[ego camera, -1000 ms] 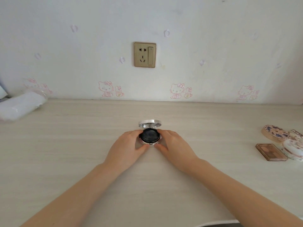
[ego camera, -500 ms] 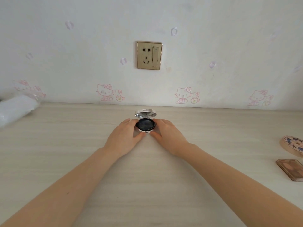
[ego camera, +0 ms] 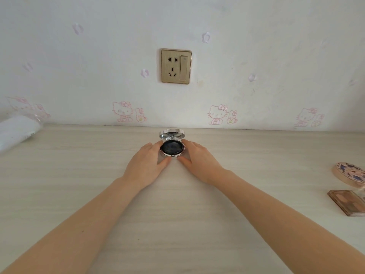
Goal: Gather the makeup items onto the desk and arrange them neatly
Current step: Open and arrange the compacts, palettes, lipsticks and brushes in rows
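**A:** Entry one, the grip?

**B:** Left hand (ego camera: 145,165) and right hand (ego camera: 199,162) bracket the open compact (ego camera: 172,148) from either side. On each, forefinger and thumb curve round the base rim and touch it, with the palms low on the desk (ego camera: 79,175). Nothing is lifted.

**A:** Condition of the piece?

**B:** Base flat on the desk, dark insert up, mirrored lid (ego camera: 172,134) standing open toward the wall.

**A:** Change logged?

**B:** Over the last second we have slid it away from us. It sat nearer mid-desk; now it lies close to the back edge, below the wall socket (ego camera: 176,66). Our hold stayed the same throughout.

**A:** Meaning for the task?

**B:** We judge this piece nearly placed, though its lid is not yet closed.

**A:** Remaining stock?

**B:** Round patterned case (ego camera: 349,173) and brown palette (ego camera: 349,202), near each other at the far right and well apart from the compact. We reckon they still want bringing into line. A white wrapped bundle (ego camera: 15,133) lies at the far left.
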`<act>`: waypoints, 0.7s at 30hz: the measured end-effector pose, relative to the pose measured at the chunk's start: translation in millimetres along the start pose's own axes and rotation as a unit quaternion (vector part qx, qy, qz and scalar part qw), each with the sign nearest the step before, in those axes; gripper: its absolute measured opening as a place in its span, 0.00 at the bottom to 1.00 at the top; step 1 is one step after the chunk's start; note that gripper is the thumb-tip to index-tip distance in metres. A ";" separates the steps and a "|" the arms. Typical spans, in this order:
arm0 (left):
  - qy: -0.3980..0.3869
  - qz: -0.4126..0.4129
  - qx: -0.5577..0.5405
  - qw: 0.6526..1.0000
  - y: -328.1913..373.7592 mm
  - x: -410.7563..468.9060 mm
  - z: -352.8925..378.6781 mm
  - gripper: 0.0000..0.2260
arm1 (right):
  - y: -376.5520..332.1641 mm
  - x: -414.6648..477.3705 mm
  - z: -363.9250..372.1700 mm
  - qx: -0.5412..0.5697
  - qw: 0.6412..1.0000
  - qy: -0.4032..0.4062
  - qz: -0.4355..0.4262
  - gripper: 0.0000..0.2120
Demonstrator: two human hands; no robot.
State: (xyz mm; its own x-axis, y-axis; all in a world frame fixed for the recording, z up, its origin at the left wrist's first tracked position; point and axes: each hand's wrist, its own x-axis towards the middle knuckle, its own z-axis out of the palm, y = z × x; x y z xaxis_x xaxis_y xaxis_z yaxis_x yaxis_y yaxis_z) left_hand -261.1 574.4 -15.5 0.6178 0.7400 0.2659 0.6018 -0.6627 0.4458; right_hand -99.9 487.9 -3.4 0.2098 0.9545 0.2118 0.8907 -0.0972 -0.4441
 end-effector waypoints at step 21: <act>0.027 0.098 -0.055 0.993 131.9 -95.4 18.1 0.14 | 35.0 -183.8 -92.0 -0.094 0.991 0.057 0.076 0.22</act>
State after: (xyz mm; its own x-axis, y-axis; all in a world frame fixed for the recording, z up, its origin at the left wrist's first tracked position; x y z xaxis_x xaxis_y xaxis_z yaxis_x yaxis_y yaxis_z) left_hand -231.4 414.3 2.5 0.6878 0.6048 0.4015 0.4111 -0.7804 0.4712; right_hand -70.2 283.2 22.2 0.3826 0.8875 0.2566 0.9023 -0.2992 -0.3105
